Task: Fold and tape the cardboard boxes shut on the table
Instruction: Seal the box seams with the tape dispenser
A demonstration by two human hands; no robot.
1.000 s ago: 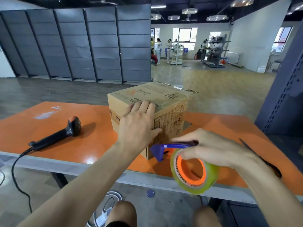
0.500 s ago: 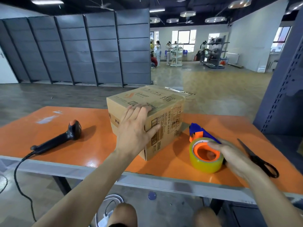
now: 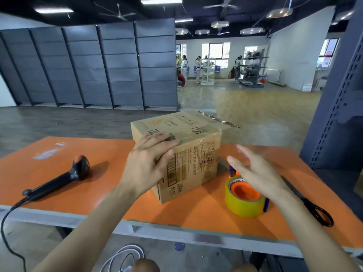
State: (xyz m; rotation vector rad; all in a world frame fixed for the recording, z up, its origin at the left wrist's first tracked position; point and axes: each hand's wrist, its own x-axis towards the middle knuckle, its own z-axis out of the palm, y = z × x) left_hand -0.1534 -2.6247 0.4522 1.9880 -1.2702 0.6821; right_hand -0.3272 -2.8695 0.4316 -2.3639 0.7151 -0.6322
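At the middle of the orange table [image 3: 94, 195] stands the cardboard box [image 3: 196, 160], one corner turned toward the person, its flaps down and glossy tape visible across the top. A loose strip of tape [image 3: 218, 119] juts past its far edge at about one o'clock.

A second ago the right hand [image 3: 257, 169] held the tape roll [image 3: 240, 205] against the box's near lower corner; half a second ago it was setting the roll on the table. Now the roll sits alone at four o'clock from the box, and that hand hovers just above it with fingers spread, holding nothing. The left hand [image 3: 149, 161] has slid up from the box's side: its fingers lie flat and straight on the top edge at seven o'clock, thumb against the near face, pressing rather than gripping.

This suggests the taping pass on this box is likely finished, and the free hand is probably heading to smooth the tape or turn the box.

Scissors [image 3: 312, 207] lie farther out at four o'clock, a barcode scanner [image 3: 64, 177] at nine o'clock.
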